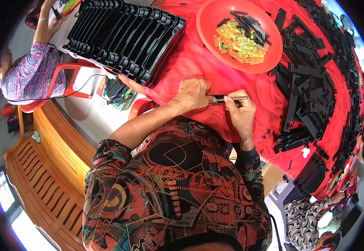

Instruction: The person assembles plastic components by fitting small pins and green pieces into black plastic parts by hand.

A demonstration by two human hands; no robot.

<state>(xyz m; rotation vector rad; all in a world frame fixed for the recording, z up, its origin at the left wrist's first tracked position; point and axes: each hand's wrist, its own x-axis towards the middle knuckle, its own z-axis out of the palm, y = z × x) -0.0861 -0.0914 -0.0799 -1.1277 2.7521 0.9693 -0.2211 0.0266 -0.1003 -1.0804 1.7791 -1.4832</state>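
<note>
My left hand (pixel 193 93) is closed near the table's front edge, its fingertips at one end of a dark piece mostly hidden in it. From the right, my right hand (pixel 241 112) pinches a slim grey metal tool (pixel 237 98), like a narrow rod or handle; its exact kind is unclear. The tool's inner end meets the dark piece at the left fingertips. Beyond my hands, a round red bowl (pixel 209 31) holds yellow-green translucent pieces (pixel 242 46) and thin black strips (pixel 249 25).
Ribbed black plastic trays (pixel 123 35) are stacked at the far left. Many loose black plastic parts (pixel 307 92) cover the right of the red tablecloth (pixel 173 69). A person in a patterned top (pixel 35 73) sits at left, another (pixel 303 221) at lower right. A wooden bench (pixel 52 167) stands left.
</note>
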